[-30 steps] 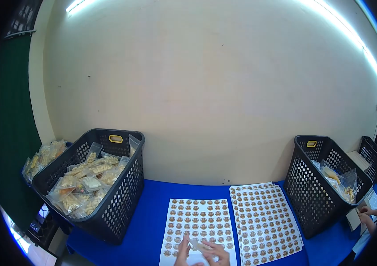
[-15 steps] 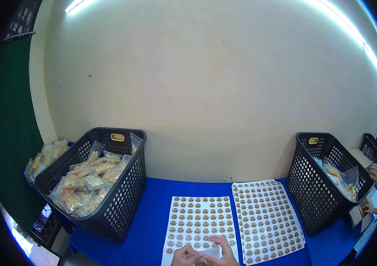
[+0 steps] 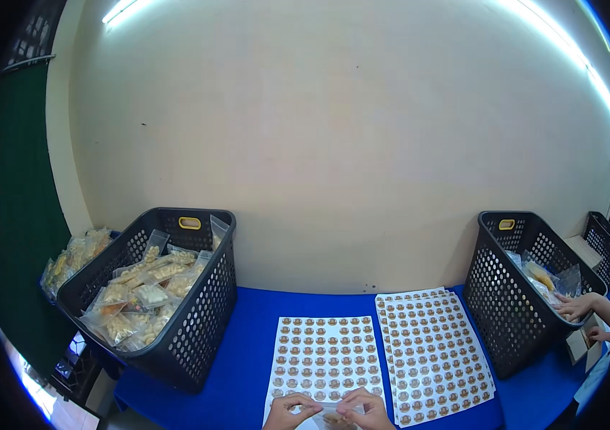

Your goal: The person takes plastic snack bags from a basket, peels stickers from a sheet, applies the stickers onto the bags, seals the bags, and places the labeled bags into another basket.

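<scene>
At the bottom edge, a clear plastic bag [image 3: 335, 420] with light brown pieces inside is stretched between my two hands. My left hand [image 3: 291, 413] pinches its upper left side, and my right hand [image 3: 367, 411] pinches the upper right. Both hands are over the lower part of a white sheet of round brown stickers [image 3: 325, 351]. The bag's lower part is cut off by the frame.
A black basket [image 3: 201, 322] of filled bags stands left, with more bags [image 3: 75, 258] beyond it. Sticker sheets [image 3: 434, 351] are stacked right of my hands. Another black basket [image 3: 502, 315] stands right, a co-worker's hand [image 3: 579, 307] at its rim.
My hands, earlier apart over the sheet, have come down to the bottom edge, and now hold the bag's top from both sides. The co-worker's hand has moved down into the right basket.
</scene>
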`<state>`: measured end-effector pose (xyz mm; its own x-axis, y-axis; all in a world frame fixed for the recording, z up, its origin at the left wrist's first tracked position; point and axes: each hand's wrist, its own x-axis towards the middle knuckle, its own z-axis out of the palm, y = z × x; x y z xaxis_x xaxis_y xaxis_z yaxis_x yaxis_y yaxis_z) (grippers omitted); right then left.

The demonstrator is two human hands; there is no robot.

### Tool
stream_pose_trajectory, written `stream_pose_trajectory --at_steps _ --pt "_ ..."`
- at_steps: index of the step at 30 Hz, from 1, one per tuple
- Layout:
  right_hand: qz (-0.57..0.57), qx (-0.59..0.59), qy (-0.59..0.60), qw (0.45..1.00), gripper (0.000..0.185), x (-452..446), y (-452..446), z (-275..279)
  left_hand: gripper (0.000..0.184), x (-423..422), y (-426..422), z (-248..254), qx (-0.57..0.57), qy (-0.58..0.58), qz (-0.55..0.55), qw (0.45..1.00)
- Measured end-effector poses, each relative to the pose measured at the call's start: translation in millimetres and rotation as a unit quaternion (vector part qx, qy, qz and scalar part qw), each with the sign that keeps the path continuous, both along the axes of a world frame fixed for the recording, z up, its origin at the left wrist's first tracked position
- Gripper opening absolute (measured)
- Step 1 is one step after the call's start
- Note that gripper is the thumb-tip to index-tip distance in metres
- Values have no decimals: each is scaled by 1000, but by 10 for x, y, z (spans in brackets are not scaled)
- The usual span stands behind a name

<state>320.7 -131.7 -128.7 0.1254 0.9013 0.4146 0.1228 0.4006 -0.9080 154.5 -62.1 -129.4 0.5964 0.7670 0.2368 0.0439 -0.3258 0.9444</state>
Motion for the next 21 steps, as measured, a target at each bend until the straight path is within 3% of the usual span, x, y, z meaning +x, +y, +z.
stream_pose_trajectory --at_steps 4,6,8,9,10,12,13,14,16,18,20,21 --pt "19 9 -23 1000 12 -22 27 25 18 16 -3 -32 -33 -68 83 994" --pt "-34 2 -34 999 16 -52 25 84 20 43 -33 -46 -22 -85 116 989" --pt "-61 -11 -13 998 21 -113 29 31 27 93 -110 30 149 -64 234 958" --pt "-66 -58 55 995 24 -162 15 64 38 88 -102 -7 187 -22 194 963" --pt "-70 -105 122 984 26 -189 7 80 38 115 -135 -37 187 -21 194 963" --pt "-28 -129 114 985 31 -205 9 -38 52 210 -245 -38 82 -35 87 992" --pt "-31 -72 67 995 31 -257 17 -84 64 204 -254 -51 147 8 66 987" --pt "-34 -14 20 999 33 -297 21 -123 64 202 -262 -44 146 7 66 987" --pt "-37 -13 -37 999 35 -329 15 -89 64 210 -267 -18 128 -20 56 990" --pt "-14 6 -131 991 36 -362 -16 -20 54 223 -209 -98 90 -65 79 991" --pt "-14 1 -128 992 37 -344 -13 -73 41 147 -145 -98 -44 -106 104 988" --pt "-49 -27 -112 992 36 -309 -6 -113 25 86 -210 323 -7 -66 123 990"
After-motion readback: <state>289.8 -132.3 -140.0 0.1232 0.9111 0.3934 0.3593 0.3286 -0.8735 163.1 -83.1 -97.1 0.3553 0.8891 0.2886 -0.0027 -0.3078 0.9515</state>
